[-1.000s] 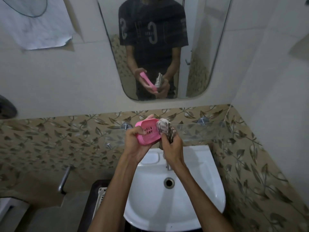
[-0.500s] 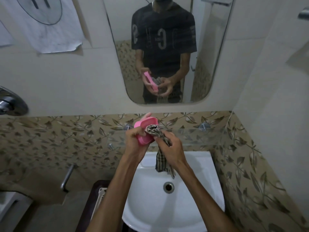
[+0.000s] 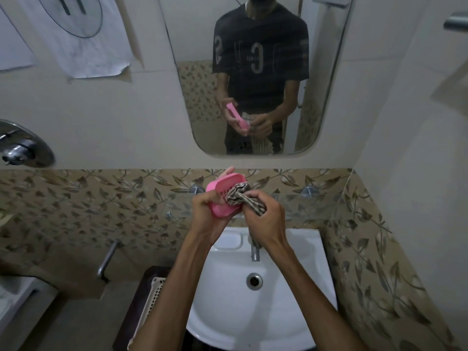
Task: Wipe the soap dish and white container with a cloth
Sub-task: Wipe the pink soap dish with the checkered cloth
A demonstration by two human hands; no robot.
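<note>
our left hand point(image 3: 206, 211) grips the pink slotted plastic soap dish point(image 3: 224, 196); our right hand point(image 3: 266, 219), clenching the striped cloth point(image 3: 240, 196), has pushed it back into the dish: wiping continues.

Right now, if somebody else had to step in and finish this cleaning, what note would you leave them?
Left hand: holds the pink soap dish up above the sink, its slotted face turned toward the cloth.
Right hand: grips the bunched patterned cloth, pressed against the dish's face.
Done: dish wiping is under way; how clean it is cannot be told.
Left: finish the dish, set it down, then wipe the white container, which is not in view.
</note>
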